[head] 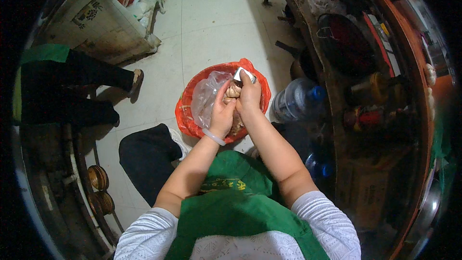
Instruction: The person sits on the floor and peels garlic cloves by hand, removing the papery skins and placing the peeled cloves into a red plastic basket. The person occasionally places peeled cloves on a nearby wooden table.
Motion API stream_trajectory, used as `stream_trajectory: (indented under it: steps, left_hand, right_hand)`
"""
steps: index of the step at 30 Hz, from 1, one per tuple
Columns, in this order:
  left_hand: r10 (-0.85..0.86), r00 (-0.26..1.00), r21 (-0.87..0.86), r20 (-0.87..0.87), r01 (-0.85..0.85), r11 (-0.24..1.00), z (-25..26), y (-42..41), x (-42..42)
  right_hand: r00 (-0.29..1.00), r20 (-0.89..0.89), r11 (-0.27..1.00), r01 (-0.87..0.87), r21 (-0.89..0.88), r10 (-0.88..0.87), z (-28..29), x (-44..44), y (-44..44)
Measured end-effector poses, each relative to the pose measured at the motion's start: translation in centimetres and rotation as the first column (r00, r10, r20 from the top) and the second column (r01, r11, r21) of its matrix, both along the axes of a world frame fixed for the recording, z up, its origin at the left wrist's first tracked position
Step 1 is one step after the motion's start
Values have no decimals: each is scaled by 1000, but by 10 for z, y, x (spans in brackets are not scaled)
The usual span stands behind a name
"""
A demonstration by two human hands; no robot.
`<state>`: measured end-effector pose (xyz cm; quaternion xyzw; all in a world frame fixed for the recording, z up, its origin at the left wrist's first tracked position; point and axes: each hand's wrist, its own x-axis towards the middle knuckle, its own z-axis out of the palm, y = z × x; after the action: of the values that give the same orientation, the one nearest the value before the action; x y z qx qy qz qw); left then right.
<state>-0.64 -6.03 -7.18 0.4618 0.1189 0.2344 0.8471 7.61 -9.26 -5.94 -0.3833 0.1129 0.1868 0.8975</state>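
Note:
Over a basin lined with a red plastic bag (186, 120), my left hand (223, 113) grips a garlic bulb (233, 91). Another pale bulb or part of one shows just below it, between the hands. My right hand (249, 94) is closed on a white-faced tool (239, 74), perhaps a small cleaver, at the upper side of the garlic; its exact kind is unclear. A clear plastic bag (206, 97) lies in the left part of the basin, with garlic skins (236, 126) at its lower right. The fingertips partly hide the garlic.
Beside the basin on the right lies a large water bottle (293, 100), with a wooden shelf (314, 39) holding a dark basket (344, 43) beyond. Another person's legs (104, 70) are at the left. A worn cabinet (108, 25) stands at the upper left.

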Motion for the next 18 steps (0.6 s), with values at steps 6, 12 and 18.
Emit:
stream_trajectory:
  steps: [6,12,18]
  left_hand:
    - [-113,992,-430,51,123,894,17,19,-5]
    - [21,986,-652,-164,-124,748,20,32,8]
    - [62,998,-793,-14,-49,608,15,39,3]
  right_hand:
    - [950,279,940,-38,-340,140,24,-12,-7]
    - [690,645,887,12,-462,327,12,-21,-10]
    - [849,410,866,-106,-488,334,18,-7,-24]
